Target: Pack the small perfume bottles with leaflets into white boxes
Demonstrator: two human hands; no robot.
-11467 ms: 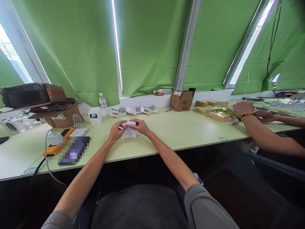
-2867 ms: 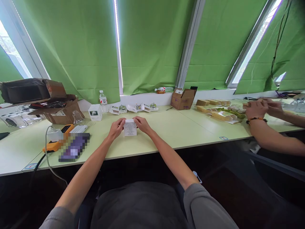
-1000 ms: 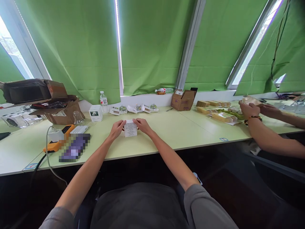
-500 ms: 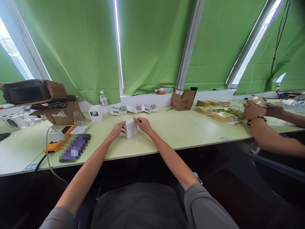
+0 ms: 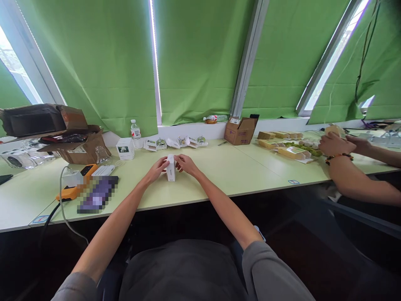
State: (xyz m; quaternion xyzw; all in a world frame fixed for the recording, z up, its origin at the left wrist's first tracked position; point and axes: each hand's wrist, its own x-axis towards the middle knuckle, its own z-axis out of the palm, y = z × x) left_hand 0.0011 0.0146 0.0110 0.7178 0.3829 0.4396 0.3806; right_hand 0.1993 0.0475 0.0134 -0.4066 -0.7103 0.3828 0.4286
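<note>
A small white carton (image 5: 171, 170) stands upright on the pale table, its narrow printed side facing me. My left hand (image 5: 157, 169) grips it from the left near the top, fingers closed against its side. On the other side my right hand (image 5: 186, 164) has curled fingers at the carton's upper right edge; its fingertips are partly hidden. Behind the carton lie several opened white packets with green-and-white contents (image 5: 161, 144). A larger white box (image 5: 125, 149) with a picture on its front stands farther left, beside a water bottle (image 5: 135, 133).
At left are an orange power strip (image 5: 70, 192), a blurred-out phone (image 5: 98, 194) and brown cardboard boxes (image 5: 82, 151). An open carton (image 5: 240, 131) stands at the back. To the right, a co-worker's hands (image 5: 336, 144) hold something near yellow boxes (image 5: 291, 152).
The white carton has turned upright about its vertical axis, so a narrow side faces me instead of the wide text face. Both hands have shifted slightly around it.
</note>
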